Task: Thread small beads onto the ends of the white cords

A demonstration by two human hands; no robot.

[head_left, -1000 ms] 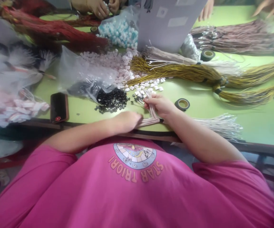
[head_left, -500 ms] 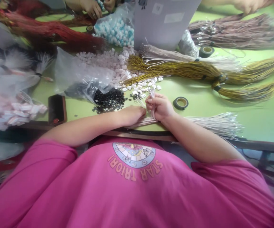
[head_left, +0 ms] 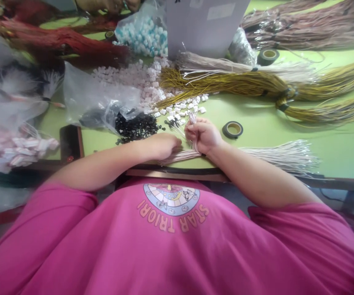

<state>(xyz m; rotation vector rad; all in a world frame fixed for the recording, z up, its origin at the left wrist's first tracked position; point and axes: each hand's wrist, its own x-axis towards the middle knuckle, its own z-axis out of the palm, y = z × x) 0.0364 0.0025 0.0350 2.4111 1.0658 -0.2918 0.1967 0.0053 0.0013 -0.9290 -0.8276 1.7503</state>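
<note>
White wire bundle (head_left: 278,156) in hand, left of the near tape roll (head_left: 232,129)

On the tape roll's near side, lying flat along the edge of the green table (head_left: 343,143) and passing under the right forearm (head_left: 253,174). Farther left of the tape roll, left hand (head_left: 166,145) curled by the wires, fingertips hidden (cannot tell whether pinching a strand). Just left of the tape roll, right hand (head_left: 206,133) pinching an upright tuft (head_left: 194,141) of wires, thumb against curled fingers. Judged step: separating or handling strands a few at a time; next move probably calling for a firm right pinch and a strand drawn free of its neighbours. Well left of the tape roll, black pieces (head_left: 138,127) in a heap; beyond, to the left, white connectors (head_left: 178,107); straight beyond, yellow wires (head_left: 232,84).
</note>
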